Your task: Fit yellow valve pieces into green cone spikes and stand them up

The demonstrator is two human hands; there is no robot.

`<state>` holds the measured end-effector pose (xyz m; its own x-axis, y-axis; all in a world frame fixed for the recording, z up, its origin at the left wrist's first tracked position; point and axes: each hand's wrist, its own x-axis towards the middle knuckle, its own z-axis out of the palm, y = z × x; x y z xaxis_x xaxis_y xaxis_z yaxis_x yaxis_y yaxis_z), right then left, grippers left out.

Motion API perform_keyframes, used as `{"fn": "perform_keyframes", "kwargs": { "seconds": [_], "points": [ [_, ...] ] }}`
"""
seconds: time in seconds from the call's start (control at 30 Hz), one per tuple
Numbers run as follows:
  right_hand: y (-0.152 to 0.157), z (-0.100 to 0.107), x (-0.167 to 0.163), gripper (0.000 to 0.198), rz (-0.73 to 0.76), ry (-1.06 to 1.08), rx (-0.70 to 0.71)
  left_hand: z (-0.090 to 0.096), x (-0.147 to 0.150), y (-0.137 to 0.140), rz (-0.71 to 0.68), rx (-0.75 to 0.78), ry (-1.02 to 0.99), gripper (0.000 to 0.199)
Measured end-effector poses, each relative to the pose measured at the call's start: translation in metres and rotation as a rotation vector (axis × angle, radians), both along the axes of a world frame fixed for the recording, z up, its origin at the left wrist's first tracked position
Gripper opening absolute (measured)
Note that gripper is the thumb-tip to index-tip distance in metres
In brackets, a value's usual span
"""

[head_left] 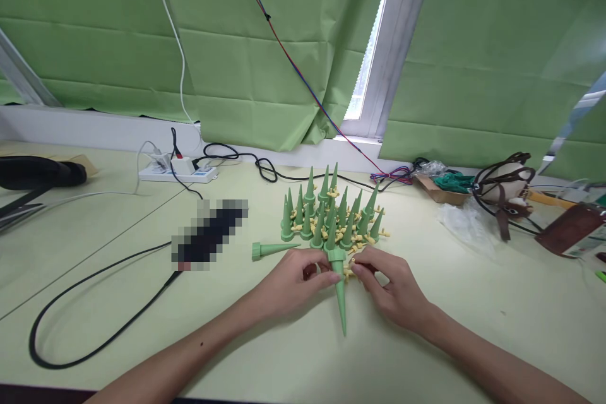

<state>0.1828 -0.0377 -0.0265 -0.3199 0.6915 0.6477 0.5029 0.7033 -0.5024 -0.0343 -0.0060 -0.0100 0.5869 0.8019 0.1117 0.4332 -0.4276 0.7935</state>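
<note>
My left hand (310, 273) is closed on a green plastic watering spike (340, 297), whose wide cap faces away and whose point is turned toward me. Just right of that spike, my right hand (391, 281) pinches a small yellow valve (351, 263) between thumb and fingertips. Directly beyond both hands stands a cluster of green spikes (331, 227), cap down and tip up, with yellow valves attached or lying among them. One loose spike (276, 250) lies on its side left of the cluster, close to my left hand.
On the pale table (227, 341), a pixelated dark device (208, 237) with a looping black cable lies at left. A power strip (180, 170) sits by the wall. At right are a plastic bag (466, 224), a cardboard box (440, 189) and a dark red object (570, 230).
</note>
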Motion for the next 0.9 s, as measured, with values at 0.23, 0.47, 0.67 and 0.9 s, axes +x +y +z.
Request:
{"fn": "perform_keyframes", "kwargs": {
  "seconds": [0.23, 0.47, 0.67, 0.9],
  "points": [
    [-0.001, 0.0, 0.0, 0.02, 0.005, 0.0, -0.025, 0.001, 0.001, 0.0, -0.015, 0.143, -0.002, 0.033],
    [-0.003, 0.005, -0.003, 0.025, -0.002, 0.025, -0.063, 0.0, 0.0, -0.001, -0.04, 0.272, -0.057, 0.029],
    [-0.005, 0.007, -0.003, 0.024, 0.031, 0.051, -0.138, -0.004, -0.003, -0.003, -0.067, 0.431, -0.081, 0.023],
    [-0.005, 0.007, -0.003, 0.024, 0.065, 0.074, -0.209, -0.008, -0.008, 0.0, -0.163, 0.635, -0.047, 0.011]
  ]
}}
